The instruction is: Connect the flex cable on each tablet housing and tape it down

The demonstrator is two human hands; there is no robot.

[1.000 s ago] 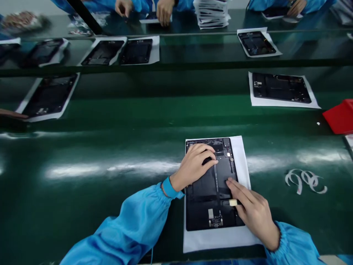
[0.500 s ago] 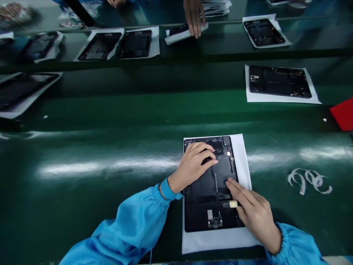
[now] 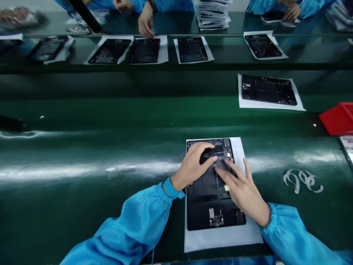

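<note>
Green worktop point(image 3: 68, 206) is streaked by reflected light, and a row of opened devices on white sheets is ranged along the raised ledge point(image 3: 228, 51), from eleven to one o'clock of the work. Beyond the ledge, at eleven o'clock, a co-worker's hand point(image 3: 146, 24) is seen over one of them. Curled white strips point(image 3: 303, 180) are left lying at three o'clock, and a red bin point(image 3: 336, 119) is placed at two.

An open tablet housing point(image 3: 202, 213) is laid flat on a white sheet point(image 3: 212, 241), its length run from twelve to six o'clock. Its ten o'clock side is covered by the left hand point(image 3: 193, 162), whose thumb and curved fingers are held apart. From four o'clock the right hand point(image 3: 242, 189) is reached over it, fingers spread, fingertips brought near the middle strip; whether contact is made cannot be told. A pale yellow piece point(image 3: 226, 187) is partly hidden under that hand; whether it is gripped is unclear.

The housing is judged light and stiff, but thin, smooth and likely to be slid on its sheet. Exposed parts, such as the small board point(image 3: 216, 219) at six o'clock, are probably fragile. It is best held by its rim at three and nine o'clock.
</note>
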